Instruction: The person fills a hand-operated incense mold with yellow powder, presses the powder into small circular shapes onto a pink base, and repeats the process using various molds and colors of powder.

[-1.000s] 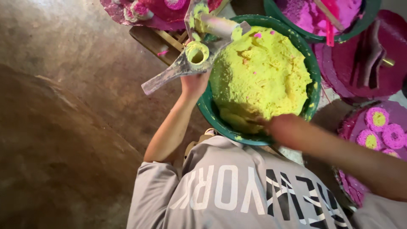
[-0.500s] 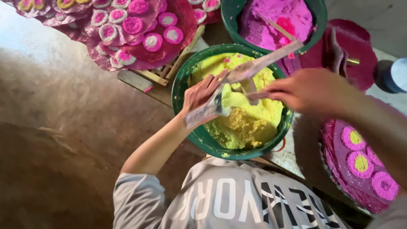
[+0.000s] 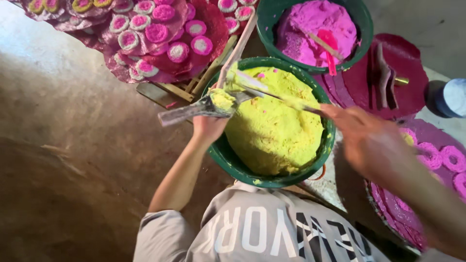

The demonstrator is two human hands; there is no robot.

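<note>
My left hand [image 3: 208, 128] grips a metal mould with a long flat handle [image 3: 187, 112], held over the left rim of a green bowl [image 3: 233, 165]. The mould's ring is packed with yellow paste [image 3: 222, 99]. My right hand [image 3: 369, 140], blurred, holds a thin flat stick [image 3: 272, 93] whose tip lies across the top of the mould. The bowl is heaped with the same yellow paste [image 3: 276, 131].
A second green bowl [image 3: 264, 24] behind holds pink paste [image 3: 310, 29] and a pink scraper. Trays of pink and white round pieces [image 3: 160, 34] lie at the upper left, more pink rings [image 3: 437, 155] at the right. A dark red tray [image 3: 407, 92] carries tools. A blue-white container [image 3: 449, 97] stands far right.
My right hand has drawn back to the right, dragging the stick across the mould. The left hand and mould have shifted toward the bowl's left rim, and the view has moved.
</note>
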